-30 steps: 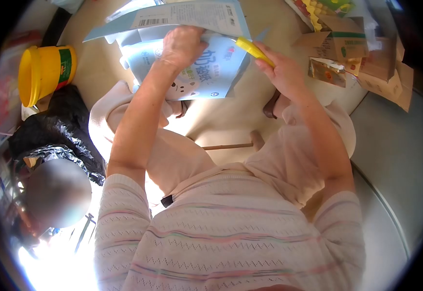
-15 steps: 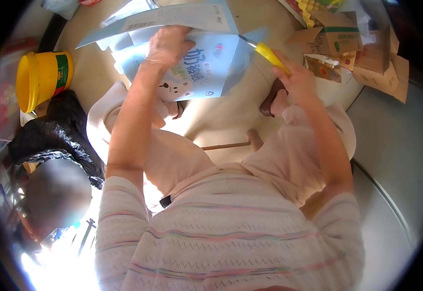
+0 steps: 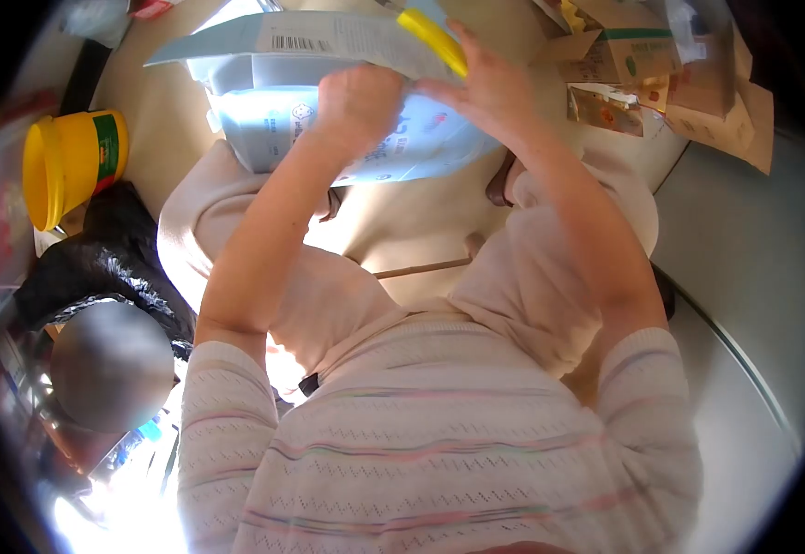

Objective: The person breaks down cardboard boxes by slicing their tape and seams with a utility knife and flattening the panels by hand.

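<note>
Bright, warm-toned scene through a round fisheye, burnt out at lower left.
Strong light enters from the lower left, whitening that corner and glinting on the black plastic (image 3: 116, 254); a pale glare patch marks the floor (image 3: 375, 231) at centre. The blue box (image 3: 264, 129) shows smeared print, a round blurred patch (image 3: 112, 365) sits at left, and edges bend into black vignetting.

we had free floor (image 3: 158, 115) between the blue carton (image 3: 264, 115) and yellow bucket (image 3: 70, 166); cardboard boxes (image 3: 615, 60) blocked the floor's right edge.
</note>
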Available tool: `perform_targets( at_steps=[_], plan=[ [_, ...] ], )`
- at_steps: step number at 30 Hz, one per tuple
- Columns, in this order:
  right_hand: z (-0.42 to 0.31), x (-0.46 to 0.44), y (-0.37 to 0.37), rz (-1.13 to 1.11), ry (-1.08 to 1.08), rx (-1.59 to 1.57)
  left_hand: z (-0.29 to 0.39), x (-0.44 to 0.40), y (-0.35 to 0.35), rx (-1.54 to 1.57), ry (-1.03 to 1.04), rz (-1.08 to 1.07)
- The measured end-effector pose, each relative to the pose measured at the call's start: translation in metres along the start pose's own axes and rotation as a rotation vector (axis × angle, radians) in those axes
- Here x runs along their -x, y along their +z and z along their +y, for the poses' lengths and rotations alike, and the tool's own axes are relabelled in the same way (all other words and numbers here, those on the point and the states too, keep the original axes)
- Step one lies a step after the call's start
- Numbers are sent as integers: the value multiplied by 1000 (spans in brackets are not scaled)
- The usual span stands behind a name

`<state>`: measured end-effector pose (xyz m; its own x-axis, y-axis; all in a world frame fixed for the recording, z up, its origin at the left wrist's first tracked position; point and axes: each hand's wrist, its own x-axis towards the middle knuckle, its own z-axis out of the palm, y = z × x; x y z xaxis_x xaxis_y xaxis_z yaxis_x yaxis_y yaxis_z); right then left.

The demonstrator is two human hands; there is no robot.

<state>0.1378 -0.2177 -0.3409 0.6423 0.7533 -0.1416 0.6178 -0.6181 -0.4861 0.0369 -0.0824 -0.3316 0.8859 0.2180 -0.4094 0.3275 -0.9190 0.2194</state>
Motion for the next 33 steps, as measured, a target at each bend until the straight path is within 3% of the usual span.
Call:
perform_targets(
  at_steps=[4,10,23,26,28,29,30,32,33],
  plan=[
    [1,4,22,47,-155,27,-3,0,1,30,7,11],
    [7,-6,31,194,-216,-49,-9,3,-3,56,22,67],
    [8,-4,33,53,-112,63,6,7,5,-11,80,24],
    [11,-3,31,47,-121,12,8,11,19,7,135,175],
    [12,-1,29,34,-128,-10,17,16,12,43,160,86],
    [24,-10,29,-16,-24,64,25,20,10,60,173,43],
    [46,-27,30,-67,83,135,46,30,28,-134,202,-83],
    [65,-42,25,-85,203,204,61,60,49,-145,493,-130],
    [66,-45,12,-57,227,210,45,53,39,-91,344,-198]
  ],
)
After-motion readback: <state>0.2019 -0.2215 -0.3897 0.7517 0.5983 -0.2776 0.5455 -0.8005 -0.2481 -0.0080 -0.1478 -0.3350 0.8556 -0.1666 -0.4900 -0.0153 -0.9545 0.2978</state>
